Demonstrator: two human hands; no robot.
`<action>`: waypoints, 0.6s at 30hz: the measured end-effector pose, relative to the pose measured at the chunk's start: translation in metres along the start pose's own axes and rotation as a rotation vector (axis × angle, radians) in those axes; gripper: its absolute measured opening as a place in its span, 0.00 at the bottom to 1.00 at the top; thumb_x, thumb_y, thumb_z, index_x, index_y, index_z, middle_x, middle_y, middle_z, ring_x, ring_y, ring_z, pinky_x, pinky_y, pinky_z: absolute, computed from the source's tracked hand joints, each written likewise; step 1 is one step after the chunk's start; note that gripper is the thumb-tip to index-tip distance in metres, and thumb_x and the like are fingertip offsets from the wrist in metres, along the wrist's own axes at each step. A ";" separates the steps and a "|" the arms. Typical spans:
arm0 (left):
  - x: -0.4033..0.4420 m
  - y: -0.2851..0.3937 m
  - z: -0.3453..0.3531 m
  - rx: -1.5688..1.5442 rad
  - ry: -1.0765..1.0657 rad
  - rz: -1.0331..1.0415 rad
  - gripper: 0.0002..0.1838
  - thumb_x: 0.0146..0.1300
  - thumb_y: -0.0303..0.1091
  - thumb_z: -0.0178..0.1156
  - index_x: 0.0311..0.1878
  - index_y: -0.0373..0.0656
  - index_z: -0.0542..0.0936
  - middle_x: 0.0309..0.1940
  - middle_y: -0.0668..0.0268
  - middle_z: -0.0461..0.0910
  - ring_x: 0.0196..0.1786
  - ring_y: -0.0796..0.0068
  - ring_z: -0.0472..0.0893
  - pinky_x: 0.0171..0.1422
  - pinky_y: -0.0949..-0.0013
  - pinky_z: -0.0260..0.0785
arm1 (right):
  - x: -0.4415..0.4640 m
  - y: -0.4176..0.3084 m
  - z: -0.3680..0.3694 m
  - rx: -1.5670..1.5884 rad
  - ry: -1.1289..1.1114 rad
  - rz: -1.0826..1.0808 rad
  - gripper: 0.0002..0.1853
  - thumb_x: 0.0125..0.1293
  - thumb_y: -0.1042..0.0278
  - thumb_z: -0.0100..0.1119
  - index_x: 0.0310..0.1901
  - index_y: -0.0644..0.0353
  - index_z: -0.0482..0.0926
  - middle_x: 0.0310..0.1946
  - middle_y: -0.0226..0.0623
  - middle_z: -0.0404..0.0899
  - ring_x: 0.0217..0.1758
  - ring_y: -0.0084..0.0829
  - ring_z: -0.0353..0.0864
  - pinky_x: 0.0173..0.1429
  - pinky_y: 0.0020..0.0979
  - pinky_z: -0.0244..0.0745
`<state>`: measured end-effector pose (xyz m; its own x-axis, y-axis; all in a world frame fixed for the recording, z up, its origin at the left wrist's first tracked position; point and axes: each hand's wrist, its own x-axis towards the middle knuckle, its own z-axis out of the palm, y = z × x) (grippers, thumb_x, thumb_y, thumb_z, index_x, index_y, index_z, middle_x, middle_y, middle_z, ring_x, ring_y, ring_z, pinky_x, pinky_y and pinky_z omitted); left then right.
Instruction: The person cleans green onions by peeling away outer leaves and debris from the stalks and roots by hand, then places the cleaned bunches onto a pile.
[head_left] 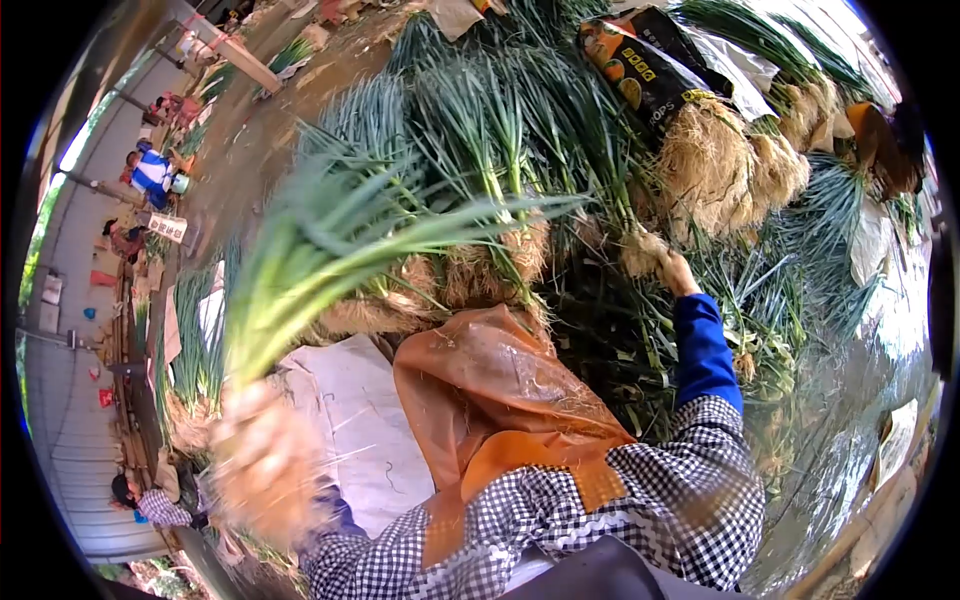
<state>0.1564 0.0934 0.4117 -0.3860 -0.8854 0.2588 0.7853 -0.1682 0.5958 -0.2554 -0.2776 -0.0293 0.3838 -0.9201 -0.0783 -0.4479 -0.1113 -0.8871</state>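
Open shed, bare floor [245,140], onion heap [450,110] ahead. Our left hand [280,465], motion-blurred, looks clamped on the green-onion bunch [268,315], raised at left. Our right hand [679,273] touches root clump [641,252]; can't tell if closed. Risk: fast swinging with a loose grip could shed stalks; snagging could bend leaves.

**Packed far side, low opening in the middle**

A row of green bunches [480,130], pressed together, blocks the far side; a black bag [625,70] and a bulky root clump [705,165] close it at far right. Between the orange apron [490,365] and the right sleeve [705,345], a low passage runs over loose leaves [610,350]. Wet ground [825,450] gives wider room at right. On the left, a blurred bunch [310,260] bars the air above the row.
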 end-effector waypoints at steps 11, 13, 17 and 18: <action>0.059 -0.018 -0.091 0.381 0.516 0.421 0.26 0.52 0.27 0.55 0.57 0.34 0.65 0.26 0.68 0.73 0.29 0.75 0.75 0.37 0.67 0.73 | -0.005 -0.155 -0.015 -0.629 -0.227 0.025 0.23 0.56 0.42 0.56 0.42 0.52 0.82 0.39 0.39 0.82 0.44 0.37 0.82 0.43 0.35 0.76; 0.075 -0.052 -0.114 0.376 0.550 0.395 0.30 0.49 0.26 0.55 0.59 0.32 0.64 0.32 0.64 0.73 0.38 0.72 0.75 0.45 0.67 0.73 | 0.022 -0.151 -0.001 -0.902 -0.059 0.241 0.23 0.55 0.41 0.56 0.39 0.53 0.83 0.35 0.39 0.83 0.41 0.36 0.83 0.40 0.34 0.77; 0.066 -0.119 -0.183 0.042 0.619 0.338 0.27 0.47 0.24 0.53 0.55 0.32 0.68 0.40 0.61 0.73 0.46 0.69 0.72 0.55 0.65 0.70 | 0.041 -0.120 0.021 -0.812 -0.040 0.106 0.20 0.56 0.47 0.56 0.37 0.55 0.83 0.32 0.41 0.82 0.38 0.42 0.82 0.41 0.36 0.76; 0.070 -0.137 -0.183 -0.100 0.533 0.364 0.26 0.46 0.24 0.52 0.53 0.33 0.69 0.40 0.61 0.73 0.46 0.69 0.73 0.57 0.65 0.69 | 0.027 -0.138 0.015 -0.632 0.070 0.074 0.20 0.55 0.47 0.57 0.37 0.56 0.83 0.31 0.42 0.82 0.37 0.44 0.82 0.40 0.35 0.76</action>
<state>0.1104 -0.0249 0.2085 0.1860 -0.9826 0.0024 0.8718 0.1661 0.4608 -0.1709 -0.2814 0.0842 0.2897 -0.9538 -0.0800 -0.8690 -0.2271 -0.4395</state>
